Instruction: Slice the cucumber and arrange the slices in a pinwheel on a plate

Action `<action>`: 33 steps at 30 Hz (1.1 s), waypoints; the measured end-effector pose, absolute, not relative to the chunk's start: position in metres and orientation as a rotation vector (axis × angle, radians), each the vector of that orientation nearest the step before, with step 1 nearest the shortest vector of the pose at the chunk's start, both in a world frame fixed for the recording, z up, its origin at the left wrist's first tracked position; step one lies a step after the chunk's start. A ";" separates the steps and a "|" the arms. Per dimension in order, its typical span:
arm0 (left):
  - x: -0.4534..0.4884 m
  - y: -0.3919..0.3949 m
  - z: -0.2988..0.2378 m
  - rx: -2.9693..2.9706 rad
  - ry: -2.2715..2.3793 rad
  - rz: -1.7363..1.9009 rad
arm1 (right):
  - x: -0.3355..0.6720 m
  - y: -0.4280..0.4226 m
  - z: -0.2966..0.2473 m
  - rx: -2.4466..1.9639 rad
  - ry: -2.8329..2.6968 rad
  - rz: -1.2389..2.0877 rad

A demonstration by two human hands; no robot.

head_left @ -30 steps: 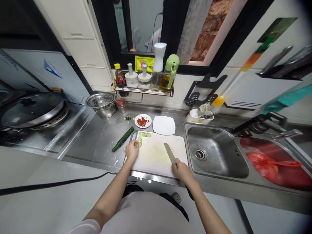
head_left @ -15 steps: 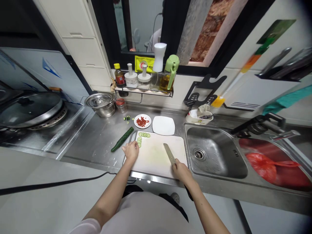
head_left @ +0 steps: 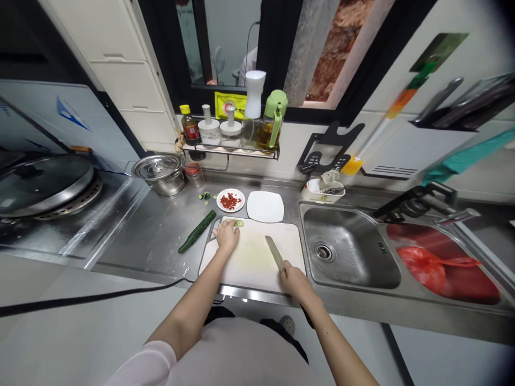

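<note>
My left hand (head_left: 227,237) rests at the top left of the white cutting board (head_left: 245,268). Its fingers are spread over thin cucumber slices (head_left: 240,223), most of which it covers. A knife (head_left: 274,252) is gripped in my right hand (head_left: 294,280), its blade slanting up and left above the right half of the board. Left of the board, on the steel counter, lies a dark green cucumber (head_left: 197,231). Behind the board stand a plate of chopped red pieces (head_left: 230,201) and a bare white plate (head_left: 265,207).
To the right is a steel sink (head_left: 354,252), beside a red plastic bag (head_left: 422,268). A lidded steel pot (head_left: 161,174) and a red-topped jar (head_left: 195,175) stand back left, near cucumber scraps (head_left: 206,196). A seasoning rack (head_left: 233,149) hangs behind; a covered pan (head_left: 44,185) sits far left.
My left hand has moved up and right along the board, from beside the column of cucumber slices to over them. The knife stays in my right hand. The view has shifted slightly.
</note>
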State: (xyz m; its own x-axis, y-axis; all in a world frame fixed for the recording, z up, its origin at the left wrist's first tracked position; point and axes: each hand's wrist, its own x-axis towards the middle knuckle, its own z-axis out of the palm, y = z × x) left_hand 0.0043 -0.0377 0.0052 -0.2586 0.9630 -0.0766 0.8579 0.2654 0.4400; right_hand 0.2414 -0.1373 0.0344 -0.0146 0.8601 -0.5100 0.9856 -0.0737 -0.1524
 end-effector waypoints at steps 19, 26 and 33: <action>0.014 -0.021 0.009 1.558 2.003 0.466 | 0.239 -0.138 0.042 2.004 1.901 -0.757; 0.022 -0.043 0.002 1.540 1.821 0.326 | 0.240 -0.138 0.041 1.997 1.931 -0.737; 0.021 -0.045 -0.004 1.756 1.863 0.276 | 0.231 -0.144 0.048 1.946 2.013 -0.687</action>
State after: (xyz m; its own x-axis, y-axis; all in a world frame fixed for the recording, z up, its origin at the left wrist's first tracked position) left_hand 0.0206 -0.0447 -0.0037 0.0141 0.9671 -0.2538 0.8522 0.1212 0.5090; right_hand 0.2313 -0.1441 0.0478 -0.0705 0.8660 -0.4950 0.9879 -0.0081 -0.1549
